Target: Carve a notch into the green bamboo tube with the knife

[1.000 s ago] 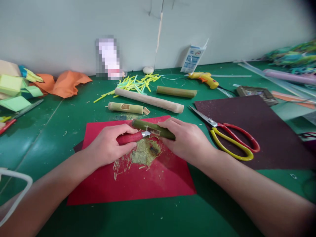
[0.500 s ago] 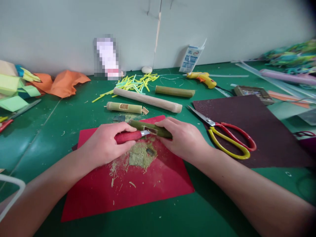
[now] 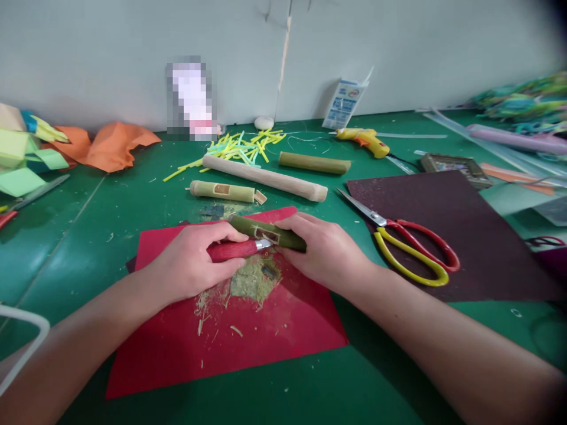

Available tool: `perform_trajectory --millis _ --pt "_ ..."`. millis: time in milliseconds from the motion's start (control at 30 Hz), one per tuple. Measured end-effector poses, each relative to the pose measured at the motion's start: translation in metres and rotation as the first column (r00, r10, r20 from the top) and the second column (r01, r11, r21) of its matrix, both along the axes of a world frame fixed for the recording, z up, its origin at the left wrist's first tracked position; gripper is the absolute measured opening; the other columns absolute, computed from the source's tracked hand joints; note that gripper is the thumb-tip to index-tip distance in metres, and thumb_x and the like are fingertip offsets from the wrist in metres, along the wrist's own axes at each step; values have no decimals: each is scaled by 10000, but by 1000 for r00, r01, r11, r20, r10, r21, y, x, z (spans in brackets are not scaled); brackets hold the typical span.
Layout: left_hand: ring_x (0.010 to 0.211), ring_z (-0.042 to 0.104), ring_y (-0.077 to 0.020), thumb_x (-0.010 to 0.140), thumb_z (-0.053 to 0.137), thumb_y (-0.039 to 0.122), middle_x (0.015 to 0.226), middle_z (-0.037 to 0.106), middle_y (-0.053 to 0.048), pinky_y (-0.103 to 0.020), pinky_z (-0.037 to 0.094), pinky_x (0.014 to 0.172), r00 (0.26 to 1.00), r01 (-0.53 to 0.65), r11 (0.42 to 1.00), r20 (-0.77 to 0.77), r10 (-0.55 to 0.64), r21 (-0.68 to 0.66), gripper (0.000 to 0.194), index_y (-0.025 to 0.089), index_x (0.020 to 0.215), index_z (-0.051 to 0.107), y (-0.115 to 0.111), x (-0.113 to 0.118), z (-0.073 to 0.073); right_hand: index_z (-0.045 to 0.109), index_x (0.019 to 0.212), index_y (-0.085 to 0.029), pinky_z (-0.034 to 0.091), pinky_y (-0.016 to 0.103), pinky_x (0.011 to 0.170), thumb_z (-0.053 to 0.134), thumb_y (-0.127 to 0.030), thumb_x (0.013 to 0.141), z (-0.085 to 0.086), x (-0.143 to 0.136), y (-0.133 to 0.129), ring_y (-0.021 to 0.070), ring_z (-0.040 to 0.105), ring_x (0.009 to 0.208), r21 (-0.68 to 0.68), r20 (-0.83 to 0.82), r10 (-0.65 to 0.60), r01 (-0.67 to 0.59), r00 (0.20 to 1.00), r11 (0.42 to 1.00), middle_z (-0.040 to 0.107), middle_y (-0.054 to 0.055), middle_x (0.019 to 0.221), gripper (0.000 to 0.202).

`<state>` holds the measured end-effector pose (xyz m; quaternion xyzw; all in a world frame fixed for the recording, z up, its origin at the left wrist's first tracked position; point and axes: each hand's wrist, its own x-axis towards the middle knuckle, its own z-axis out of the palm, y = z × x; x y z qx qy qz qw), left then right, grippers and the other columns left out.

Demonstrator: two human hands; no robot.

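- R hand (image 3: pixel 325 242) closed on slotted bamboo tube (image 3: pixel 249 226), nr far edge of red sheet (image 3: pixel 283 330)
- L hand (image 3: pixel 195 257) gripping red-hdl knife (image 3: pixel 233 251), blade (image 3: pixel 264 243) by slot (image 3: pixel 267 236)
- shavings (image 3: pixel 252 280) on sheet, nr tube

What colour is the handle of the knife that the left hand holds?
The handle is red; the head view shows it best.

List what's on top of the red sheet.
Pale shavings, a greenish patch and a small dark piece. The left hand, right hand, red-handled knife and green bamboo tube cover part of the sheet; anything beneath them is hidden.
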<state>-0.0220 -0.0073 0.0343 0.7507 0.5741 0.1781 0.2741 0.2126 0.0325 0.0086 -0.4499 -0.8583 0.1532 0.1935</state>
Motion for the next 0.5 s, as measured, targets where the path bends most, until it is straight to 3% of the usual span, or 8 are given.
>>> perform_trajectory --millis 300,500 --pt "921 675 -197 800 658 366 1011 722 1 -286 540 775 981 -62 994 178 78 -93 236 241 1000 667 -5 13 -5 665 1090 -260 469 319 736 614 -173 779 0 0 2 238 660 940 -55 21 -45 46 999 997 712 13 1003 326" --pt "937 668 -180 815 676 386 1078 703 17 -279 531 811 945 -83 985 301 125 -150 236 256 1012 664 -3 13 2 666 1057 -233 486 299 715 619 -185 783 4 2 1 217 668 893 48 -62 -67 70 996 996 710 24 1001 282"
